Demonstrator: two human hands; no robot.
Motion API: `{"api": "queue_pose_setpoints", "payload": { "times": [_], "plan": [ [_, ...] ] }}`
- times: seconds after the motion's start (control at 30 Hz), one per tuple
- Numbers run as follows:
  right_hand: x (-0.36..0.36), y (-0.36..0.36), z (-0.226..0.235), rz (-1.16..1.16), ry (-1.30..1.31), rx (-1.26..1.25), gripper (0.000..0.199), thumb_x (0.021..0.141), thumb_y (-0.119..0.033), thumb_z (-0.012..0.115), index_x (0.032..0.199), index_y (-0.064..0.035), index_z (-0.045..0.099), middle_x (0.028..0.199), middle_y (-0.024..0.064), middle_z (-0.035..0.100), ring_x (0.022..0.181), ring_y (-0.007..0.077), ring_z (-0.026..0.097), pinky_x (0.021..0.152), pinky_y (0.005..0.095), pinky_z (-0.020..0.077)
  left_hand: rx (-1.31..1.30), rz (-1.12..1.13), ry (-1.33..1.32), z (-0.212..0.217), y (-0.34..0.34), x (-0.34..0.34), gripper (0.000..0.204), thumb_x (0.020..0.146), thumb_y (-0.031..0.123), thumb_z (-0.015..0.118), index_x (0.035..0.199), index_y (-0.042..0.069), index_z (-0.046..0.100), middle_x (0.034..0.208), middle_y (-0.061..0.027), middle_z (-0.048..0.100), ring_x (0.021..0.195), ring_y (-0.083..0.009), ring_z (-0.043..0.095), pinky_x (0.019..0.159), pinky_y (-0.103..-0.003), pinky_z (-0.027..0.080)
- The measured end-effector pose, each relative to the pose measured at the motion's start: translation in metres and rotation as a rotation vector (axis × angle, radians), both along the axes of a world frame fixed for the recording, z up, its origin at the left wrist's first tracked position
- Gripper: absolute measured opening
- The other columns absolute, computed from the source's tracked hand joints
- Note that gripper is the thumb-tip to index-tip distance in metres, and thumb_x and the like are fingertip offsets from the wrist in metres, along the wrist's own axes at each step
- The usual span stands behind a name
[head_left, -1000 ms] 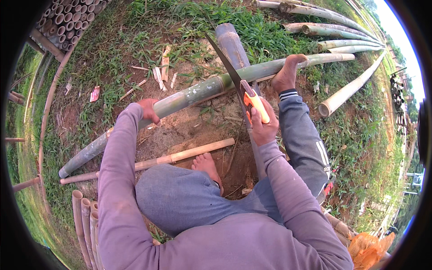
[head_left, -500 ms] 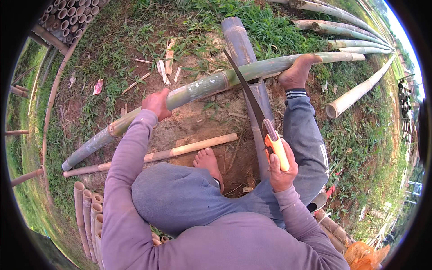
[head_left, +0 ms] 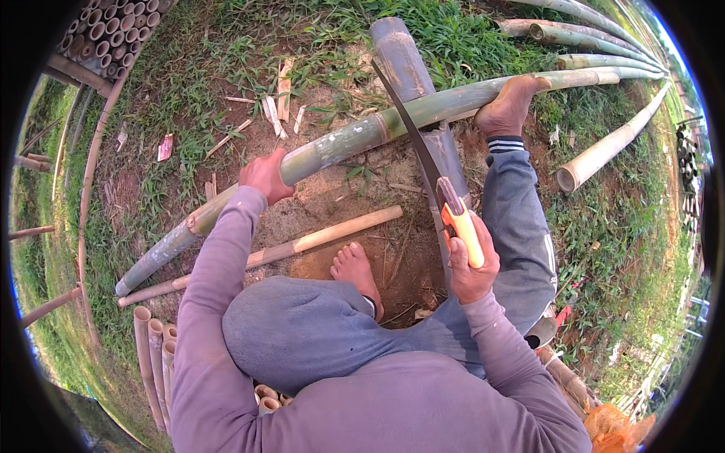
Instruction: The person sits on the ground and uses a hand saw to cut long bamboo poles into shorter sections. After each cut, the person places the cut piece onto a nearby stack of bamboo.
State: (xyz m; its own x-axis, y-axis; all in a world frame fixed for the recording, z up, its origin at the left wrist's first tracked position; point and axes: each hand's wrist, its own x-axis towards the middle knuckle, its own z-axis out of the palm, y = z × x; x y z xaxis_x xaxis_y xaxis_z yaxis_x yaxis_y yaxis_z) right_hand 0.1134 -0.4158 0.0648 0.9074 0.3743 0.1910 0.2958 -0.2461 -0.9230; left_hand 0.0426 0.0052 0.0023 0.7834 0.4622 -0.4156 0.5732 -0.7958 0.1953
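A long green bamboo pole [head_left: 351, 143] slants across the ground and rests over a thick grey bamboo log [head_left: 402, 64]. My left hand [head_left: 266, 177] is wrapped round the pole from above, left of the log. In my right hand [head_left: 474, 260] is the orange and cream handle of a hand saw [head_left: 423, 151]. Its dark blade lies across the pole just beside the log, with the tip pointing away from me. Whether the teeth have cut in, I cannot tell. My right foot [head_left: 504, 112] presses on the pole to the right of the log.
A thinner bamboo pole [head_left: 325, 238] lies nearer me, beside my left foot [head_left: 355, 273]. Long poles [head_left: 589, 60] and a separate cut pole [head_left: 593, 162] lie at the right. Short bamboo pieces [head_left: 147, 355] stand at lower left; split scraps [head_left: 284, 90] litter the soil.
My right hand and the saw have moved slightly away from me along the blade's line. My left hand keeps its grip on the pole. The whole view has shifted a little.
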Motion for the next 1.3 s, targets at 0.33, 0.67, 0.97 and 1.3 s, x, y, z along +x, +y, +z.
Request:
{"api": "queue_pose_setpoints", "payload": {
  "times": [0.33, 0.67, 0.97, 1.3],
  "plan": [
    [0.024, 0.018, 0.027, 0.003, 0.177, 0.059, 0.046, 0.102, -0.009, 0.075, 0.143, 0.0076, 0.062, 0.124, 0.0137, 0.075, 0.108, 0.0135, 0.07, 0.095, 0.0295, 0.0562, 0.011, -0.058, -0.117, -0.016, 0.009, -0.013, 0.073, 0.071, 0.027, 0.09, 0.136, 0.015, 0.059, 0.112, -0.0181, 0.076, 0.106, -0.0394, 0.075, 0.095, -0.053, 0.058],
    [0.03, 0.043, 0.048, 0.017, 0.198, 0.019, 0.041, 0.103, -0.009, 0.075, 0.14, 0.005, 0.064, 0.113, 0.0058, 0.075, 0.091, 0.0075, 0.066, 0.08, 0.025, 0.0561, 0.169, 0.046, -0.162, -0.027, -0.005, -0.018, 0.066, 0.07, 0.029, 0.094, 0.126, 0.015, 0.061, 0.12, -0.014, 0.074, 0.115, -0.0377, 0.073, 0.099, -0.051, 0.057],
    [0.05, 0.075, 0.056, 0.065, 0.135, -0.067, 0.039, 0.104, -0.007, 0.072, 0.14, 0.0047, 0.063, 0.115, 0.0063, 0.074, 0.097, 0.0078, 0.065, 0.084, 0.0257, 0.0561, 0.128, 0.03, -0.178, -0.017, -0.012, -0.019, 0.062, 0.07, 0.026, 0.095, 0.12, 0.015, 0.061, 0.116, -0.0113, 0.073, 0.115, -0.0352, 0.071, 0.099, -0.05, 0.057],
    [0.039, 0.059, 0.045, 0.026, 0.028, -0.038, 0.04, 0.104, -0.009, 0.073, 0.14, 0.0042, 0.064, 0.122, 0.0113, 0.076, 0.107, 0.0118, 0.069, 0.094, 0.0292, 0.0565, 0.115, -0.015, -0.204, -0.022, -0.012, -0.006, 0.066, 0.069, 0.029, 0.095, 0.124, 0.016, 0.06, 0.117, -0.0103, 0.072, 0.114, -0.0352, 0.072, 0.097, -0.049, 0.059]
  ]
}}
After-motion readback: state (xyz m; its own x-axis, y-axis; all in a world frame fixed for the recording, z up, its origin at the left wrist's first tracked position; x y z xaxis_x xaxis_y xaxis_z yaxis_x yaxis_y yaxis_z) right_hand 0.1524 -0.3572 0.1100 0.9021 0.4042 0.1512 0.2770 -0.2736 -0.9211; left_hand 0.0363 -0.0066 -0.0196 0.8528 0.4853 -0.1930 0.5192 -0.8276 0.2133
